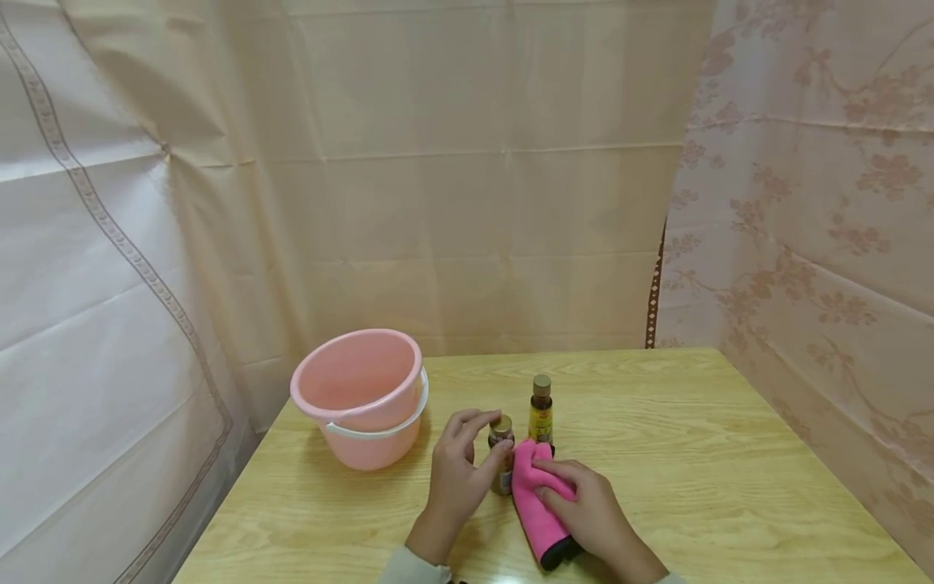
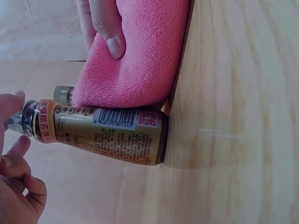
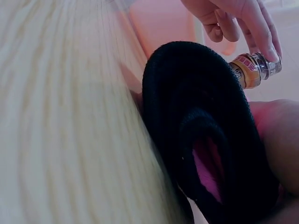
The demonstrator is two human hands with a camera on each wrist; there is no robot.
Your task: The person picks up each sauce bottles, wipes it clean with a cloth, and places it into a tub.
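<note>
My left hand (image 1: 458, 466) pinches the neck of a small sesame oil bottle (image 1: 502, 482) between thumb and fingers. The bottle stands upright on the table, and its gold label with a barcode shows in the left wrist view. Just to its right, my right hand (image 1: 594, 511) grips a folded pink cloth (image 1: 536, 523), thumb on top. The cloth lies right up against the bottle's side in the left wrist view. Its rolled end with black edging (image 3: 187, 79) fills the right wrist view. Behind the cloth stands a second dark bottle (image 1: 541, 415) with a yellow label, its lower part hidden.
A pink bucket (image 1: 368, 450) with a white handle (image 1: 379, 434) stands at the table's left side. The wooden table (image 1: 700, 454) reaches back to a beige curtain (image 1: 467, 203), and patterned cloth hangs on the right.
</note>
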